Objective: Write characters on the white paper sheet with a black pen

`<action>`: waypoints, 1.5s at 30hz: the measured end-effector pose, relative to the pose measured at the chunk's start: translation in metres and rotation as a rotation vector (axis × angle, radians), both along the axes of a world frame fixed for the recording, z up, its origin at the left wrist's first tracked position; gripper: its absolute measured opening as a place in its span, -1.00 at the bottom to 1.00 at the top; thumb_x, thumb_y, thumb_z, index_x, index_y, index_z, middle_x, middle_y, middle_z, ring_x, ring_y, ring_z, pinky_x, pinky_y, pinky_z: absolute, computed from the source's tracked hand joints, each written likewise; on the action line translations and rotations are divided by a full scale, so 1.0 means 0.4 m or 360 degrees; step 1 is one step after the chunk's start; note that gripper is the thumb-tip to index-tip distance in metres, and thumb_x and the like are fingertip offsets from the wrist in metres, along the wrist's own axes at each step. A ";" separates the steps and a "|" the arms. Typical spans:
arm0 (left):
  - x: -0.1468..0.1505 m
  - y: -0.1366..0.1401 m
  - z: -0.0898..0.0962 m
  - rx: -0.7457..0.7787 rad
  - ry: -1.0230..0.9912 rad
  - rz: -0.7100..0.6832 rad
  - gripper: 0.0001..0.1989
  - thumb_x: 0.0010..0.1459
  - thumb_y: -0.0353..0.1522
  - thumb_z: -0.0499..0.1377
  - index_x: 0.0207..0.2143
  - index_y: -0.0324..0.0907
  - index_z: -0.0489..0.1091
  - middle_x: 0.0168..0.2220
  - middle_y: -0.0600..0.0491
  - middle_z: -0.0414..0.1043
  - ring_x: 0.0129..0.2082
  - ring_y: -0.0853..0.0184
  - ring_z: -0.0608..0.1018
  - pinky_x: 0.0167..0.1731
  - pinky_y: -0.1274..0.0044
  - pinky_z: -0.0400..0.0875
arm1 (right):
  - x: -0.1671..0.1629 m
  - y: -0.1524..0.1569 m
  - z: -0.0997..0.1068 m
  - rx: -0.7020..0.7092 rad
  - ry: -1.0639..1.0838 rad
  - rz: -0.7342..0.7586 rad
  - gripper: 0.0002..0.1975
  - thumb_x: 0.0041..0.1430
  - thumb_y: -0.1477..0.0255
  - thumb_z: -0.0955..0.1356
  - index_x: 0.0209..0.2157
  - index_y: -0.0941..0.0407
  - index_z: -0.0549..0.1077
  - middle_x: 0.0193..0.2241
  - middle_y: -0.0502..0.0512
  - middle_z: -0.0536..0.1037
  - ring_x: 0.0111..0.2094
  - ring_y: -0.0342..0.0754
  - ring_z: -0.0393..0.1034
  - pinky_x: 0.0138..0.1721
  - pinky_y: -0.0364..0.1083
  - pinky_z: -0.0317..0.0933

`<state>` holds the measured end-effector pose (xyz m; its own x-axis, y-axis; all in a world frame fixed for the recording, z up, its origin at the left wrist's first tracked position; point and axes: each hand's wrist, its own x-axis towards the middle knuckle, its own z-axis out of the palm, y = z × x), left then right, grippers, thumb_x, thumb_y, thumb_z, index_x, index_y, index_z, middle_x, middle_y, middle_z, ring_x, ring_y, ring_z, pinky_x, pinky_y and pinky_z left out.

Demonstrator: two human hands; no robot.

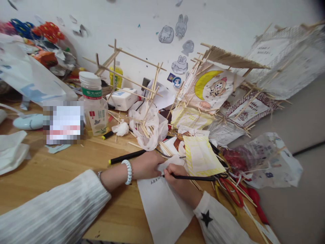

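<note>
A white sheet of paper (162, 210) lies at a slant on the wooden table, with a short line of handwritten dark characters near its top. My left hand (146, 165) rests on the sheet's upper left edge, its fingers stretched toward the right and partly hidden. A slim black pen (194, 177) is pinched in my right hand (177, 178), its tip at the end of the written line. Just beyond my right hand lies a paper piece with a yellow-coloured border (203, 156). A thick black marker (127, 157) is behind my left wrist.
Stick frames (134, 74) and a stick-and-paper house (210, 84) stand at the back. A plastic bottle (92, 105) and a white box (122, 98) are behind my left arm. Red-handled scissors (232, 191), loose sticks and a clear plastic bag (271, 159) lie to the right.
</note>
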<state>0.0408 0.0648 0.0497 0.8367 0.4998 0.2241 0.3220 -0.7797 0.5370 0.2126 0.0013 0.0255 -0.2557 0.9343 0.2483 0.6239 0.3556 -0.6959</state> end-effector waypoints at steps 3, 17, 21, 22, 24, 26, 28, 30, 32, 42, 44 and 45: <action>0.001 0.001 -0.001 0.0044 0.0115 0.0045 -0.85 -0.03 -0.47 0.22 -0.33 -0.20 0.44 -0.34 0.03 0.49 -0.33 0.26 0.48 -0.33 0.55 0.30 | -0.002 -0.004 0.006 -0.0006 -0.0008 -0.0008 -0.66 0.12 0.40 0.23 -0.64 0.09 -0.01 -0.69 -0.11 0.06 -0.61 -0.19 -0.03 -0.57 -0.13 -0.16; 0.000 -0.003 0.005 0.0129 0.0217 0.0115 -0.91 -0.03 -0.45 0.24 -0.39 -0.23 0.42 -0.36 0.00 0.47 -0.33 0.25 0.48 -0.36 0.55 0.29 | -0.001 -0.003 0.006 -0.0091 0.0111 0.0022 -0.65 0.10 0.38 0.25 -0.66 0.10 0.02 -0.68 -0.11 0.08 -0.60 -0.20 -0.02 -0.59 -0.19 -0.14; -0.001 -0.005 0.011 0.0129 0.0239 0.0118 -0.91 -0.04 -0.46 0.24 -0.40 -0.23 0.42 -0.38 0.00 0.47 -0.35 0.25 0.47 -0.38 0.55 0.28 | -0.003 -0.005 0.012 -0.0127 0.0119 0.0016 -0.67 0.10 0.38 0.24 -0.66 0.10 0.05 -0.69 -0.11 0.09 -0.61 -0.20 0.00 -0.59 -0.19 -0.12; -0.001 -0.006 0.013 0.0130 0.0248 0.0113 -0.91 -0.04 -0.46 0.24 -0.39 -0.23 0.42 -0.37 0.00 0.47 -0.35 0.25 0.47 -0.38 0.55 0.28 | -0.004 -0.005 0.014 -0.0129 0.0123 0.0017 -0.67 0.10 0.38 0.24 -0.66 0.10 0.05 -0.68 -0.10 0.09 -0.61 -0.20 0.00 -0.59 -0.18 -0.12; 0.000 -0.006 0.014 0.0131 0.0263 0.0106 -0.90 -0.04 -0.47 0.25 -0.38 -0.24 0.42 -0.37 -0.01 0.47 -0.34 0.24 0.48 -0.37 0.55 0.29 | -0.006 -0.007 0.017 -0.0122 0.0147 0.0012 -0.67 0.08 0.41 0.24 -0.67 0.09 0.02 -0.69 -0.09 0.07 -0.61 -0.19 -0.03 -0.60 -0.17 -0.13; 0.000 -0.005 0.012 0.0133 0.0259 0.0110 -0.89 -0.04 -0.47 0.25 -0.38 -0.24 0.43 -0.36 -0.01 0.47 -0.33 0.24 0.48 -0.36 0.55 0.29 | -0.008 -0.007 0.019 -0.0124 0.0160 -0.0006 -0.66 0.07 0.44 0.24 -0.67 0.08 -0.01 -0.69 -0.08 0.07 -0.60 -0.17 -0.04 -0.60 -0.15 -0.14; 0.001 -0.004 0.009 0.0134 0.0237 0.0116 -0.89 -0.05 -0.47 0.25 -0.38 -0.23 0.42 -0.36 0.00 0.48 -0.32 0.24 0.48 -0.34 0.54 0.29 | -0.009 -0.007 0.020 -0.0130 0.0144 -0.0015 -0.67 0.07 0.44 0.24 -0.67 0.09 0.00 -0.68 -0.07 0.08 -0.60 -0.17 -0.03 -0.60 -0.14 -0.14; 0.001 -0.004 0.007 0.0129 0.0226 0.0117 -0.89 -0.05 -0.47 0.25 -0.39 -0.23 0.42 -0.36 0.00 0.48 -0.32 0.24 0.48 -0.34 0.54 0.29 | -0.009 -0.007 0.019 -0.0131 0.0138 -0.0008 -0.68 0.06 0.44 0.24 -0.67 0.09 0.02 -0.68 -0.08 0.08 -0.60 -0.18 -0.02 -0.60 -0.15 -0.13; 0.001 -0.004 0.007 0.0120 0.0235 0.0120 -0.89 -0.06 -0.47 0.25 -0.39 -0.23 0.42 -0.37 0.00 0.47 -0.33 0.24 0.47 -0.35 0.54 0.29 | -0.008 -0.007 0.017 -0.0122 0.0154 -0.0002 -0.68 0.05 0.42 0.24 -0.67 0.10 0.02 -0.69 -0.09 0.08 -0.60 -0.20 -0.03 -0.60 -0.16 -0.14; 0.002 -0.004 0.012 0.0111 0.0284 0.0112 -0.87 -0.04 -0.47 0.24 -0.35 -0.28 0.44 -0.33 -0.06 0.48 -0.31 0.20 0.49 -0.35 0.52 0.30 | -0.006 -0.004 0.014 -0.0087 0.0137 0.0007 -0.69 0.07 0.43 0.23 -0.66 0.10 0.02 -0.68 -0.10 0.07 -0.60 -0.20 -0.03 -0.60 -0.17 -0.14; 0.002 -0.005 0.013 0.0136 0.0282 0.0108 -0.88 -0.04 -0.47 0.25 -0.36 -0.27 0.44 -0.34 -0.05 0.48 -0.31 0.21 0.48 -0.36 0.53 0.30 | -0.007 -0.004 0.015 -0.0090 0.0136 -0.0006 -0.69 0.06 0.43 0.23 -0.66 0.10 0.02 -0.68 -0.10 0.07 -0.60 -0.20 -0.03 -0.61 -0.17 -0.15; 0.002 -0.005 0.013 0.0140 0.0285 0.0110 -0.88 -0.04 -0.47 0.25 -0.36 -0.26 0.44 -0.33 -0.04 0.48 -0.31 0.21 0.48 -0.36 0.53 0.30 | -0.007 -0.004 0.016 -0.0090 0.0136 -0.0009 -0.68 0.06 0.42 0.23 -0.66 0.10 0.02 -0.68 -0.10 0.07 -0.60 -0.20 -0.03 -0.61 -0.17 -0.15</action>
